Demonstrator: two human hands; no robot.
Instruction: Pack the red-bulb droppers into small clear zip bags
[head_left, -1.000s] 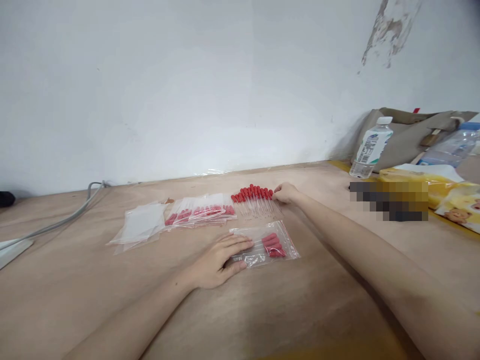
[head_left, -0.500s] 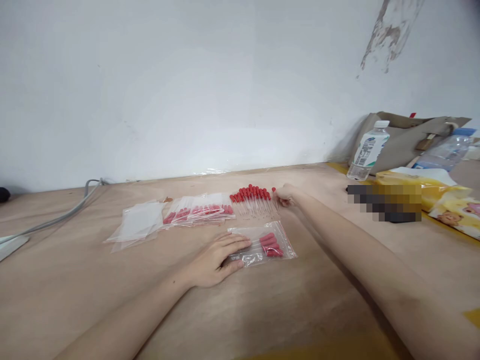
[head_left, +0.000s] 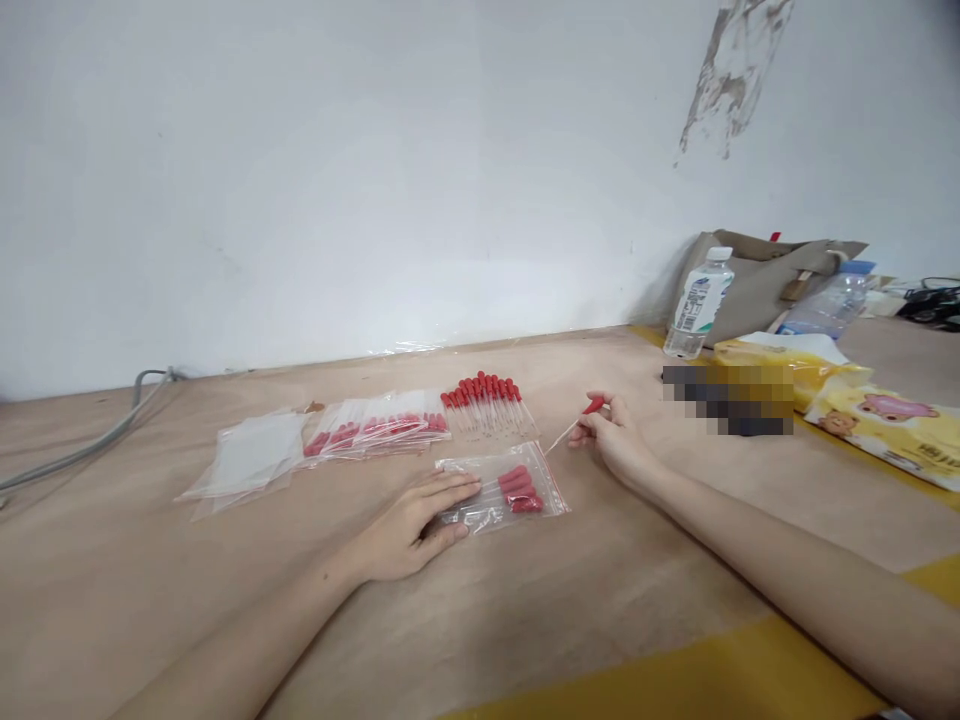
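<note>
My left hand (head_left: 412,525) lies flat with fingers spread on the closed end of a clear zip bag (head_left: 504,490) that holds a few red-bulbed droppers. My right hand (head_left: 615,435) is closed in a pinch on a single red-bulbed dropper (head_left: 577,422), held just above the table to the right of the bag's mouth. Behind the bag lies a loose row of red-bulbed droppers (head_left: 484,400). Left of that row is a stack of filled bags (head_left: 375,428), and further left a pile of empty clear bags (head_left: 247,458).
A wooden table (head_left: 525,620) meets a white wall. At the right stand a water bottle (head_left: 699,303), a grey bag (head_left: 772,280), a second bottle (head_left: 829,305) and yellow tissue packs (head_left: 877,415). A grey cable (head_left: 82,445) runs at the left.
My right hand has drawn back from the loose row toward me with one dropper pinched in it. My left hand has stayed on the bag. The view shifted right.
</note>
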